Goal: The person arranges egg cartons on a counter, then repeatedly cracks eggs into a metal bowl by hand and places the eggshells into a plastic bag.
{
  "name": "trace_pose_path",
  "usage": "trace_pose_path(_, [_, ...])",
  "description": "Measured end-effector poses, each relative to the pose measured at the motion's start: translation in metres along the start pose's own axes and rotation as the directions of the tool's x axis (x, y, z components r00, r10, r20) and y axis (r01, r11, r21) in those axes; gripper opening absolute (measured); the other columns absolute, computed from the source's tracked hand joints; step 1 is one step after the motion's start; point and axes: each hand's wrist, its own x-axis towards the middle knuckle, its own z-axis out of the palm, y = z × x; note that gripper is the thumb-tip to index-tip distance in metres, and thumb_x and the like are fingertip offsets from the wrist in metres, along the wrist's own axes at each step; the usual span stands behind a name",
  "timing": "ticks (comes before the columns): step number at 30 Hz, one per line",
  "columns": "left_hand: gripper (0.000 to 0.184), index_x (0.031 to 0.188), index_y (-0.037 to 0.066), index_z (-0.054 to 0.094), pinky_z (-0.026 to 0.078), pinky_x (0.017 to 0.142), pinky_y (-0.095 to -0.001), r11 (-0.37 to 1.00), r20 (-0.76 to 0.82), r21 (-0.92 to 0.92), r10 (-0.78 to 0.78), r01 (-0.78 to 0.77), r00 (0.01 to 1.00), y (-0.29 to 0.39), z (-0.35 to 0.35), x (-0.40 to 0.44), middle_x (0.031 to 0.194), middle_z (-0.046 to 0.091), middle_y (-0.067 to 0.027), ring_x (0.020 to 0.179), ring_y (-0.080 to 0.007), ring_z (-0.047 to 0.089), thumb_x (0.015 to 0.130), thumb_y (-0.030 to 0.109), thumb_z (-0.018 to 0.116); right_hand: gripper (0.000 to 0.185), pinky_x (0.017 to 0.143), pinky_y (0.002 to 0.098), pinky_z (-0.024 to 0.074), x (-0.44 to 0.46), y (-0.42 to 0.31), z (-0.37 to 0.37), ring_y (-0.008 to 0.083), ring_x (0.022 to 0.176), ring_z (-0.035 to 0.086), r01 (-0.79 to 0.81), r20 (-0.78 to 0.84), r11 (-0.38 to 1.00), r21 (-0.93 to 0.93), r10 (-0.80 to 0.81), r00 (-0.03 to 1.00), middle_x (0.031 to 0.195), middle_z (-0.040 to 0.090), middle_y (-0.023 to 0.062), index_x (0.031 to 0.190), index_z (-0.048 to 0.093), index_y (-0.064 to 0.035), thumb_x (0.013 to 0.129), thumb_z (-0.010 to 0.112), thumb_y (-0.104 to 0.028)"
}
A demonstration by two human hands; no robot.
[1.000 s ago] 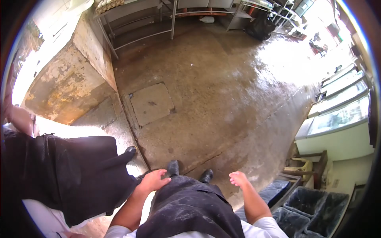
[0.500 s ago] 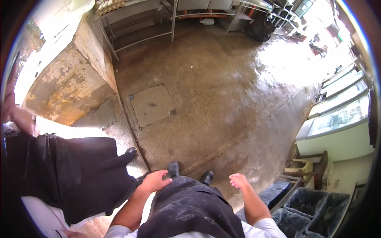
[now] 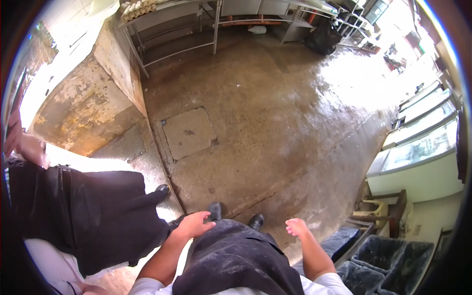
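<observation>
While standing, wears a smudged black apron (image 3: 236,260) at six o'clock.
Holds left hand (image 3: 196,224) close by at seven, with thumb spread from fingers, and right hand (image 3: 296,227) apart at five, with fingers softly curled.

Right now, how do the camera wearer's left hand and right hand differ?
The left hand appears beside the edge of the wearer's dark apron, while the right hand shows farther out, against the floor. The left hand's thumb stands apart from its fingers; the right hand's fingers look loosely curled. Both hands are bare, and neither appears to hold anything.
</observation>
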Motion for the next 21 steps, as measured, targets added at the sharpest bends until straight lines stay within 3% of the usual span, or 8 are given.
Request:
trace_pose_path(17, [0.065, 0.132, 0.006, 0.058, 0.05, 0.095, -0.038, 0.996, 0.002, 0.076, 0.042, -0.042, 0.999, 0.006, -0.002, 0.017, 0.122, 0.067, -0.0134, 0.113, -0.0302, 0.063, 0.087, 0.052, 0.064, 0.032, 0.055, 0.0269, 0.0448, 0.005, -0.003, -0.011, 0.0111, 0.066, 0.061, 0.042, -0.01, 0.997, 0.057, -0.042, 0.999, 0.084, 0.069, 0.0024, 0.108, 0.069, -0.0084, 0.091, 0.066, -0.035])
trace_pose_path(21, [0.065, 0.132, 0.005, 0.058, 0.049, 0.096, -0.0386, 0.989, -0.006, 0.143, 0.043, -0.042, 0.999, 0.021, -0.008, 0.027, 0.121, 0.067, -0.0136, 0.115, -0.031, 0.062, 0.087, 0.052, 0.062, 0.038, 0.058, 0.0298, 0.0511, 0.021, 0.008, -0.022, 0.0148, 0.07, 0.065, 0.048, 0.039, 0.999, 0.005, -0.049, 0.998, 0.089, 0.071, 0.0068, 0.118, 0.067, -0.0096, 0.092, 0.064, -0.037])
